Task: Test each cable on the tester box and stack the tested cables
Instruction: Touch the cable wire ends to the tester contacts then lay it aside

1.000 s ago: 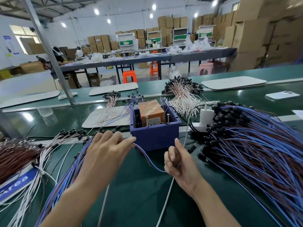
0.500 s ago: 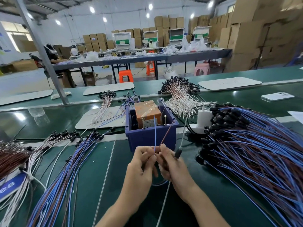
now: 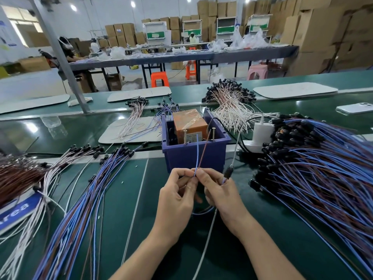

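We have one cable (image 3: 197,158) in hand, in front of the near wall of the tester box (image 3: 181,160). Its blue wire and brown wire (image 3: 204,153) rise from our fingertips towards the two pins (image 3: 213,134) that stand inside the box. The brown tip reaches close to the right pin and the blue tip ends between the pins; we cannot tell whether either touches metal. Our left hand (image 3: 177,197) pinches the blue wire between thumb and forefinger. Our right hand (image 3: 220,190) pinches the brown one beside it, so that the fingertips of both hands nearly meet. A loop of the same cable hangs below our hands. A short blue stretch runs from the right hand to a black plug (image 3: 228,171) on a white lead.

We judge this cable to be mid-test: its ends are being offered to the pins and it is not yet stacked. The left heap (image 3: 80,199), fanned out on the green belt (image 3: 125,229), looks like the tested stack. The right heap (image 3: 323,168) is much thicker and looks like the waiting supply. If so, a fair number are done, but the greater part is left.

Farther off are a white adapter (image 3: 262,132), more bundles behind the box and a phone (image 3: 355,108).
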A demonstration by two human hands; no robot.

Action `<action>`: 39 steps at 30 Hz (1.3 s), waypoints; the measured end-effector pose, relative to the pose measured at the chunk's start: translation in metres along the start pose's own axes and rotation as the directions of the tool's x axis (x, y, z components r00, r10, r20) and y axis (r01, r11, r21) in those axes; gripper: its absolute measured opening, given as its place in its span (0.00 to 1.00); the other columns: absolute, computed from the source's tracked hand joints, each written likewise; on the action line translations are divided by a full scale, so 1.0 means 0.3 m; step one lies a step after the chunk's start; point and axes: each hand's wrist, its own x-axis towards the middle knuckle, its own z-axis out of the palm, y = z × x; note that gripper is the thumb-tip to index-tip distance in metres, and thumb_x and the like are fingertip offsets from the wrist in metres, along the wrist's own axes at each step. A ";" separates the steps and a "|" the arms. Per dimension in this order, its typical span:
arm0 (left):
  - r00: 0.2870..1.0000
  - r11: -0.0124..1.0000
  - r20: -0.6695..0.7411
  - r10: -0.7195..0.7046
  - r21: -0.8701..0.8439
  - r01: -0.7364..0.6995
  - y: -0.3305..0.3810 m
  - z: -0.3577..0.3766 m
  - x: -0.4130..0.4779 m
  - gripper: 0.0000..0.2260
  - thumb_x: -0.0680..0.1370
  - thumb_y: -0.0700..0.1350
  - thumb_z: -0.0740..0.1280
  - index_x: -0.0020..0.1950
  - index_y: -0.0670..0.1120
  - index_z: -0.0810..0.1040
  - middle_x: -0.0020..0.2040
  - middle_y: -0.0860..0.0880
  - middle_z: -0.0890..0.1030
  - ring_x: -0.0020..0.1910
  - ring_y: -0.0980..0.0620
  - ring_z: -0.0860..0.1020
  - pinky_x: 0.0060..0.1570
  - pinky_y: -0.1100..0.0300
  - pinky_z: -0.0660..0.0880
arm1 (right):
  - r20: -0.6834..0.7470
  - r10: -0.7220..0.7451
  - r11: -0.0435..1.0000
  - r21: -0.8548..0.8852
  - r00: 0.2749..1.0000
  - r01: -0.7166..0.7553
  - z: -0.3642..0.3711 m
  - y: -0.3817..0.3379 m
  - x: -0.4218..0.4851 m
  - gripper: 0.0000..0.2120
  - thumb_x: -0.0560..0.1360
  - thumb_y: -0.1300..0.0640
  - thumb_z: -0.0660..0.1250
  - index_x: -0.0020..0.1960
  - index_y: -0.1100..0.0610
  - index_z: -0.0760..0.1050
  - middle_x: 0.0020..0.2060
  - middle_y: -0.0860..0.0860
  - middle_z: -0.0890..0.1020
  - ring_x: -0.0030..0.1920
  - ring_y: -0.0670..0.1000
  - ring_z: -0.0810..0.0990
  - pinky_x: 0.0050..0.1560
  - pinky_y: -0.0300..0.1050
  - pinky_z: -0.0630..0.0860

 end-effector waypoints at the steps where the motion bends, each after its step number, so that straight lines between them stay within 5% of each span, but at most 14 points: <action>1: 1.000 1.000 -0.008 0.006 0.007 -0.006 -0.002 0.002 -0.003 0.07 0.81 0.43 0.66 0.50 0.56 0.75 0.44 0.49 0.85 0.37 0.51 0.82 0.39 0.61 0.78 | -0.012 0.019 1.000 -0.006 1.000 -0.019 0.002 -0.004 -0.001 0.12 0.77 0.44 0.69 0.52 0.50 0.85 0.26 0.43 0.74 0.25 0.42 0.66 0.26 0.35 0.64; 4: 0.998 0.996 -0.046 0.053 0.074 -0.049 -0.001 0.005 -0.004 0.04 0.82 0.45 0.64 0.52 0.55 0.72 0.49 0.52 0.86 0.47 0.50 0.84 0.47 0.61 0.79 | -0.063 0.097 0.990 0.106 0.993 -0.090 0.001 -0.002 0.002 0.12 0.80 0.46 0.65 0.42 0.48 0.81 0.42 0.54 0.85 0.27 0.46 0.70 0.26 0.37 0.66; 6: 0.994 0.993 -0.082 0.072 0.094 -0.064 0.005 0.003 -0.001 0.03 0.82 0.48 0.61 0.52 0.57 0.70 0.48 0.54 0.85 0.43 0.52 0.83 0.44 0.63 0.77 | -0.059 0.161 0.963 0.228 0.985 -0.144 -0.001 -0.006 0.007 0.17 0.83 0.47 0.61 0.36 0.49 0.76 0.47 0.60 0.84 0.27 0.49 0.72 0.26 0.39 0.67; 11: 0.983 0.998 -0.179 -0.048 0.018 0.052 -0.008 -0.020 -0.003 0.03 0.77 0.53 0.56 0.46 0.56 0.67 0.30 0.55 0.67 0.29 0.53 0.63 0.29 0.51 0.63 | 0.002 0.188 0.894 0.414 0.982 -0.172 0.000 -0.018 0.008 0.20 0.78 0.41 0.60 0.33 0.52 0.69 0.29 0.53 0.74 0.21 0.48 0.63 0.20 0.37 0.62; 18: 0.957 0.982 -0.254 -0.140 0.087 0.167 -0.011 -0.032 0.009 0.14 0.78 0.66 0.58 0.41 0.58 0.68 0.30 0.52 0.65 0.29 0.51 0.62 0.29 0.47 0.63 | -0.038 0.209 0.806 0.573 0.977 -0.150 -0.024 -0.031 0.004 0.23 0.83 0.47 0.56 0.32 0.53 0.67 0.23 0.49 0.63 0.20 0.46 0.58 0.21 0.39 0.56; 39: 0.972 0.977 -0.178 -0.153 0.121 0.176 -0.001 -0.022 0.013 0.13 0.82 0.48 0.59 0.37 0.56 0.68 0.28 0.55 0.62 0.27 0.55 0.59 0.25 0.63 0.59 | -0.040 0.219 0.850 0.499 0.975 -0.170 -0.022 -0.026 0.007 0.23 0.84 0.47 0.57 0.31 0.53 0.67 0.23 0.49 0.64 0.21 0.46 0.58 0.21 0.38 0.61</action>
